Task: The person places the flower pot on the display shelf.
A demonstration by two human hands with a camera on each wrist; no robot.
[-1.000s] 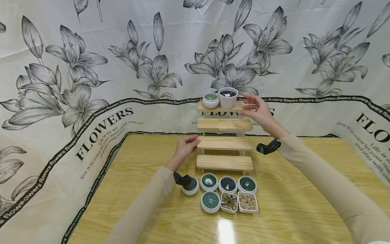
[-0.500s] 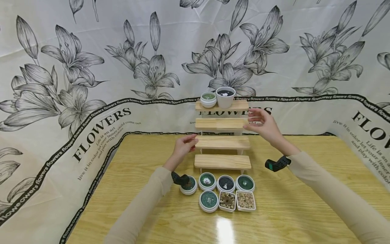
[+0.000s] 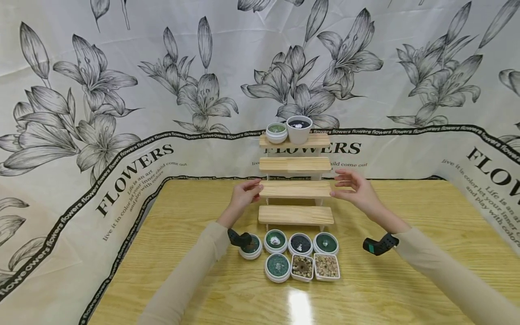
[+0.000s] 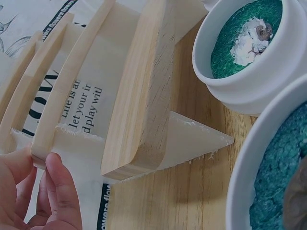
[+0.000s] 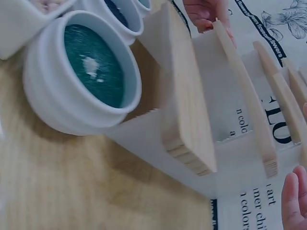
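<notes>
A four-step wooden display stand (image 3: 295,189) stands mid-table on whitish translucent side supports. My left hand (image 3: 243,197) pinches the left end of its second board from the front; thumb and fingers meet that board end (image 4: 44,139) in the left wrist view. At the same board's right end is my right hand (image 3: 359,194), its fingers spread; in the right wrist view the fingertips (image 5: 291,194) sit apart from the wood. A small white pot (image 3: 277,135) with green filling and a taller white cup (image 3: 299,132) with dark filling stand side by side on the top board.
Several round white pots with green or dark filling, such as this pot (image 3: 278,267), sit in front of the stand. Two square dishes (image 3: 327,267) of pebbly pieces stand with them. Behind the table (image 3: 178,212) hangs a flower-printed cloth (image 3: 219,58).
My right hand has come down from beside the cup on the top board to the right end of the second board. My left hand has stayed at the stand's left side.
</notes>
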